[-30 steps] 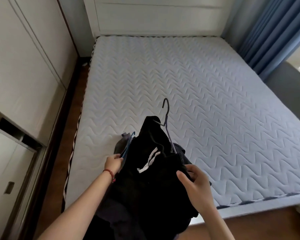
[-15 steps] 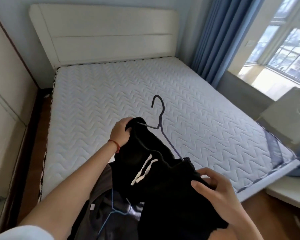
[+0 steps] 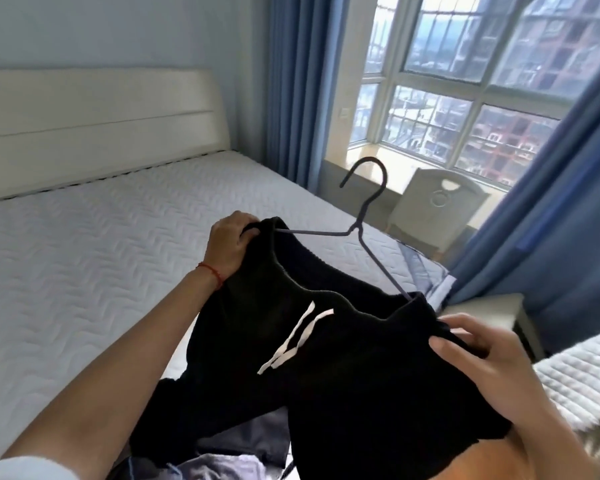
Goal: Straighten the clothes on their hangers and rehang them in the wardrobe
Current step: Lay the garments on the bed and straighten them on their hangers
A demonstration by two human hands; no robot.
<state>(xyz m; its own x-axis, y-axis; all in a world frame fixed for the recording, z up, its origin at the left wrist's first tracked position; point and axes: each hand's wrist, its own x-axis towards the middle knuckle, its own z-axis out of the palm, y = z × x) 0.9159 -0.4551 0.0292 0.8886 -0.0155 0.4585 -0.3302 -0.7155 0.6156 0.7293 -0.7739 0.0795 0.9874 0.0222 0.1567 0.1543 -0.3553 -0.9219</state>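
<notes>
A black garment (image 3: 343,368) with a white drawstring (image 3: 293,336) hangs stretched across a dark wire hanger (image 3: 364,216) held above the bed. My left hand (image 3: 227,247) grips the garment's left corner over the hanger's left end. At the right corner, my right hand (image 3: 471,351) pinches the fabric where the hanger's right arm disappears into it. The hook points up and to the left. More grey and blue clothing (image 3: 222,462) lies bunched below, with a bit of blue wire hanger showing.
A bare white quilted mattress (image 3: 84,271) with a cream headboard (image 3: 101,116) fills the left. Blue curtains (image 3: 291,81) frame a large window (image 3: 465,81) at the right. A pale chair (image 3: 437,209) stands by the sill.
The view has swung right and up, from the wardrobe side to the window. My left hand went from the blue hanger to the black garment's left corner, and the garment now sits spread on its hanger.
</notes>
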